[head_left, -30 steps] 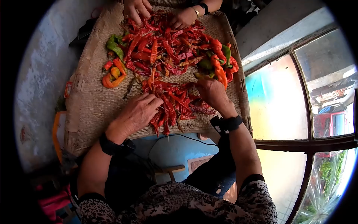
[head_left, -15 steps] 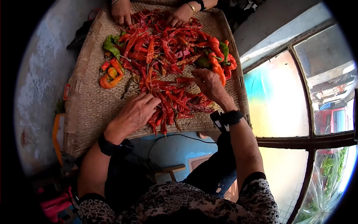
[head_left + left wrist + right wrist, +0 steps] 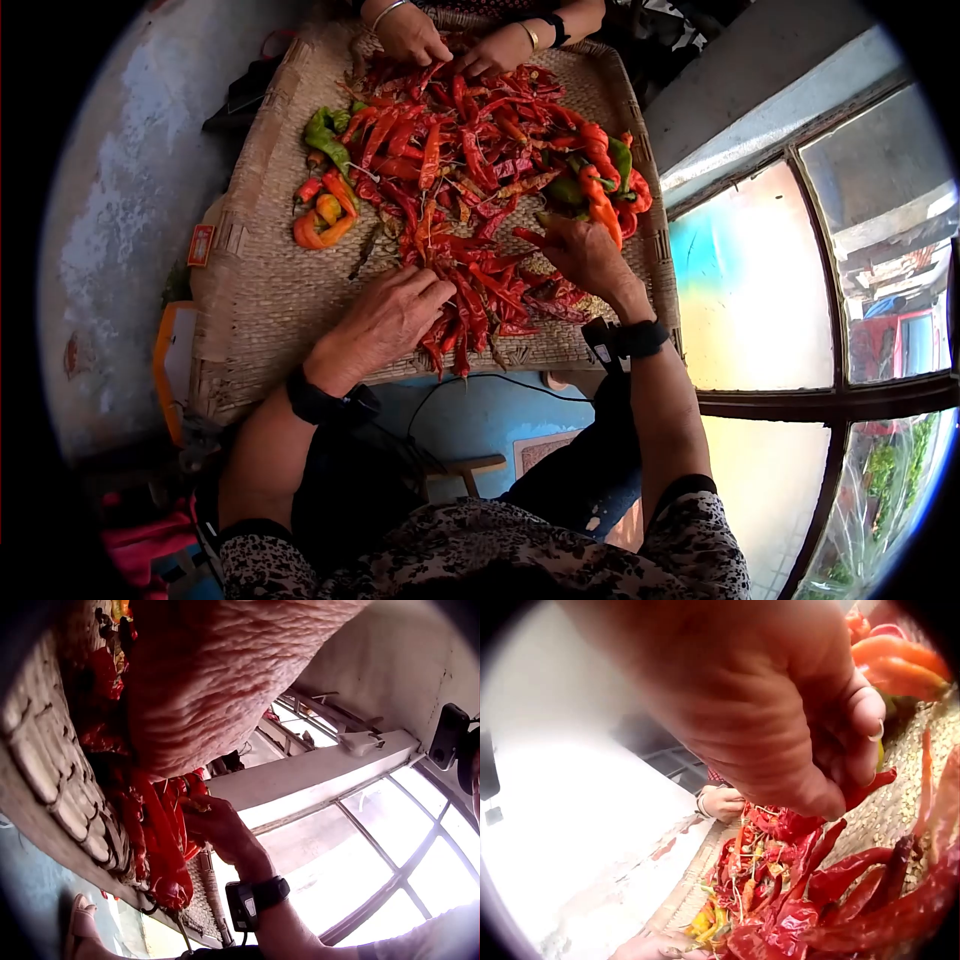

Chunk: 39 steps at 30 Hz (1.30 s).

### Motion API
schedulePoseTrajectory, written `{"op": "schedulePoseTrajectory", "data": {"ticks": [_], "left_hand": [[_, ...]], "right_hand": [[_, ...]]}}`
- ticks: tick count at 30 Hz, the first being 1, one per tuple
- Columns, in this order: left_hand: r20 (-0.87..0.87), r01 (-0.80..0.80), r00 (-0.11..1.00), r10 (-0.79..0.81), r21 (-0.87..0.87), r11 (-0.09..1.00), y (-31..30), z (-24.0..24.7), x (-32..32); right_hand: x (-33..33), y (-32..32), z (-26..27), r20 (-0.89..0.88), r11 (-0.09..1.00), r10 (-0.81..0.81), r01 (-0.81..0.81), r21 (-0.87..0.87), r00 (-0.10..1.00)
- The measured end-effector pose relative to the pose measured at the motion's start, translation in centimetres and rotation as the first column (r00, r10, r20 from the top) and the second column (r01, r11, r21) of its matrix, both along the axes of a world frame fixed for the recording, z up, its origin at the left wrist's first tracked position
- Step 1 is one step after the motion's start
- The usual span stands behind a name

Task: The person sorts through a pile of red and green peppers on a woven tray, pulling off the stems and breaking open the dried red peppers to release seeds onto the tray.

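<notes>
In the head view, a woven tray [image 3: 260, 290] carried a pile of red chillies [image 3: 470, 180] spread across its middle and far half. The left hand [image 3: 385, 320] lay knuckles-up at the near edge of the pile, its fingers bent down among the pods; whether they gripped any could not be told. The right hand [image 3: 585, 258] was closed, pinching one red chilli [image 3: 528, 237] that stuck out leftward from its fingertips, just above the tray and beside the pile. A green chilli [image 3: 325, 135] and some orange chillies [image 3: 320, 225] lay apart on the tray's left side. Another person's hands [image 3: 410, 38] rested on the pile at the far edge. A window [image 3: 760, 290] stood to the right.

In the left wrist view, the left hand [image 3: 217, 682] filled the top of the picture, pressed against red pods [image 3: 161, 840] on the tray's woven rim [image 3: 45, 772]. Its fingertips were hidden. Beyond it the right hand [image 3: 221, 829] showed, with a black wrist strap [image 3: 259, 900] below it.

In the right wrist view, the right hand [image 3: 765, 705] had thumb and fingers pressed together on the one red chilli [image 3: 870, 786], held just over the tray [image 3: 900, 787]. More red pods [image 3: 840, 900] lay below, and orange ones [image 3: 896, 664] behind the hand.
</notes>
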<state>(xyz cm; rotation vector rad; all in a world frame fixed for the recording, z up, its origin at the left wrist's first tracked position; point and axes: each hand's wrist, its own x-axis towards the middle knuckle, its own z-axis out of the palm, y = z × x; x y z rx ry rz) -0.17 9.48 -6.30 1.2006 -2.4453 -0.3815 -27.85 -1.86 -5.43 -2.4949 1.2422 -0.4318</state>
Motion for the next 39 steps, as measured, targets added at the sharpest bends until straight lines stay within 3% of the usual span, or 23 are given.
{"op": "schedulePoseTrajectory", "data": {"ticks": [2,3,4,6,7,9,10,12,13,16,17,21,24,26,28,29,30,31,32,34,35,36,39], "left_hand": [[0.005,-0.003,1.000,0.003,-0.010,1.000,0.0,-0.1,0.0],[0.011,-0.003,1.000,0.003,-0.023,1.000,0.0,-0.3,-0.1],[0.008,0.005,1.000,-0.005,-0.011,1.000,-0.1,-0.2,-0.1],[-0.019,-0.010,1.000,0.010,0.024,1.000,0.1,0.0,-0.1],[-0.024,-0.002,1.000,0.003,0.033,0.999,0.1,0.2,-0.1],[-0.037,0.010,0.999,-0.009,0.021,1.000,0.1,0.0,0.1],[-0.046,0.013,0.999,-0.013,-0.001,1.000,0.1,-0.1,0.1],[-0.056,0.021,0.998,-0.021,0.002,1.000,-0.1,-0.1,0.1],[-0.057,0.017,0.998,-0.016,0.016,1.000,-0.1,0.0,0.0],[-0.061,0.015,0.998,-0.012,0.038,0.999,-0.1,0.3,-0.2],[-0.079,0.009,0.997,-0.004,0.063,0.998,-0.1,0.4,-0.2],[-0.079,0.010,0.997,-0.004,0.077,0.997,-0.1,0.6,0.1],[-0.067,0.017,0.998,-0.012,0.063,0.998,-0.2,0.5,0.1],[-0.051,0.009,0.999,-0.005,0.082,0.997,-0.1,0.5,0.2],[-0.041,0.000,0.999,0.004,0.094,0.996,-0.1,0.5,0.1],[-0.045,0.000,0.999,0.004,0.090,0.996,-0.1,0.4,0.1],[-0.049,0.002,0.999,0.002,0.087,0.996,-0.1,0.3,0.1],[-0.048,0.006,0.999,-0.002,0.086,0.996,-0.1,0.3,0.1],[-0.052,0.011,0.999,-0.006,0.090,0.996,-0.1,0.4,0.1],[-0.054,0.017,0.998,-0.012,0.093,0.996,-0.2,0.4,0.2],[-0.061,0.009,0.998,-0.002,0.111,0.994,-0.2,0.3,0.2],[-0.068,0.001,0.998,0.007,0.128,0.992,-0.2,0.3,0.2],[-0.056,0.000,0.998,0.008,0.136,0.991,-0.2,0.4,0.1]], "right_hand": [[-0.3,-0.3,1.2,-0.017,0.998,-0.004,0.005,0.067,1.000],[0.1,0.1,2.1,0.199,0.978,-0.123,0.085,0.190,0.972],[0.6,0.1,2.5,0.442,0.952,-0.229,0.106,0.286,0.867],[1.0,0.6,3.8,0.678,0.956,-0.237,0.043,0.291,0.696],[0.5,0.8,4.2,0.673,0.953,-0.247,0.051,0.298,0.698],[-1.0,1.0,4.9,0.261,0.991,-0.091,0.062,0.117,0.961],[-1.7,1.0,4.3,0.259,0.991,-0.096,0.067,0.120,0.961],[-3.6,1.1,1.2,-0.106,0.993,-0.036,0.047,0.108,0.994],[-3.9,1.6,0.1,-0.098,0.996,0.009,-0.018,-0.089,0.995],[-4.0,1.7,-1.2,-0.204,0.993,0.021,-0.045,-0.111,0.979],[-3.5,1.5,-1.4,-0.353,0.992,-0.045,0.000,-0.127,0.934],[-2.9,0.6,-2.0,-0.368,0.968,0.038,-0.126,-0.217,0.929],[-2.4,1.1,-0.2,-0.246,0.956,0.025,-0.095,-0.278,0.969],[-2.6,1.5,0.4,-0.137,0.997,-0.036,0.026,-0.070,0.990],[-2.3,1.1,1.4,-0.197,0.993,-0.023,-0.001,-0.120,0.980],[-2.3,1.0,2.0,0.109,0.994,-0.064,0.054,0.093,0.992],[-1.7,1.2,2.8,0.390,0.950,-0.166,0.042,0.308,0.906],[-1.1,1.5,3.3,0.591,0.942,-0.260,0.067,0.328,0.764],[-1.0,1.9,4.2,0.616,0.935,-0.270,0.048,0.352,0.740],[-2.2,1.6,3.8,0.402,0.985,-0.103,0.039,0.165,0.910],[-2.7,1.8,3.4,0.192,0.985,-0.048,0.015,0.169,0.980],[-3.2,2.2,2.9,-0.028,0.984,0.012,-0.006,0.179,1.000],[-3.8,3.1,-0.2,-0.215,0.996,0.013,0.006,0.085,0.976]]}}
